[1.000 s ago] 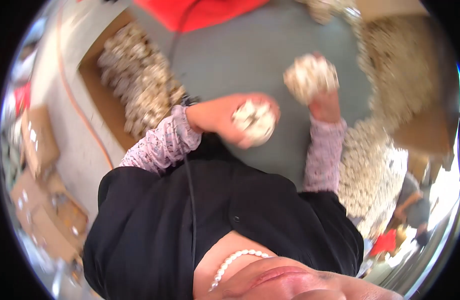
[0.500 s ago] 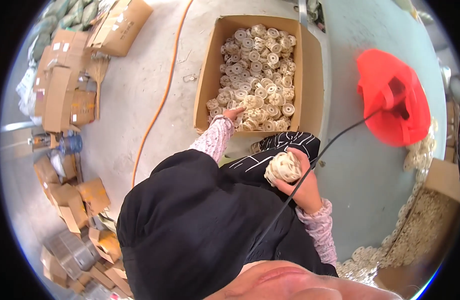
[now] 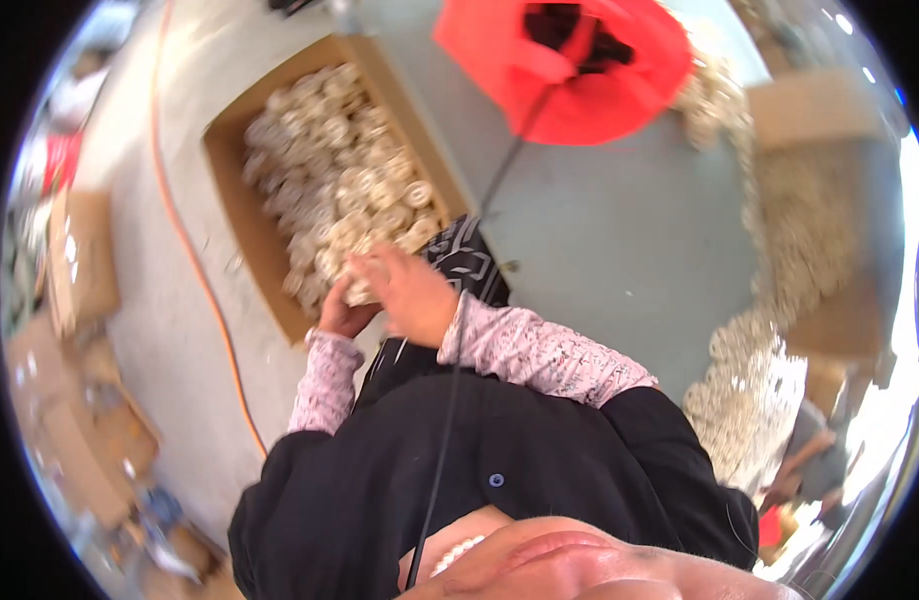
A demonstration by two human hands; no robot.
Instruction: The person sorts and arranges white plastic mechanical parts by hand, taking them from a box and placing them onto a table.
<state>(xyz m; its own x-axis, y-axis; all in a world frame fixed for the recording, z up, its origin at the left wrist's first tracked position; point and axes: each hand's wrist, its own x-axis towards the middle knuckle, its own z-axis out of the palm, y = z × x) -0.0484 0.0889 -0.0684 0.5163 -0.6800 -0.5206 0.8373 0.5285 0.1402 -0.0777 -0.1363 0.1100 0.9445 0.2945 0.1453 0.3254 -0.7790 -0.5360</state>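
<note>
At the near end of an open cardboard box, my two hands meet close together. The box is filled with many off-white round plastic pieces, spool-like with open ribs. My left hand is curled around an off-white plastic piece at the near wall. From the right, my right hand closes over the same piece, fingers bent and slightly blurred. Whether the hands hold one piece or several together cannot be made out.
A red bag lies open on the floor beyond the box. More off-white pieces are heaped at the right, beside another cardboard box. An orange hose runs along the left, near stacked cartons. A dark cord hangs before me.
My right hand has gone from beside my lap, with its clump of off-white pieces, to the box, meeting my left hand. The view has swung right, so the box appears farther left and tilted.
</note>
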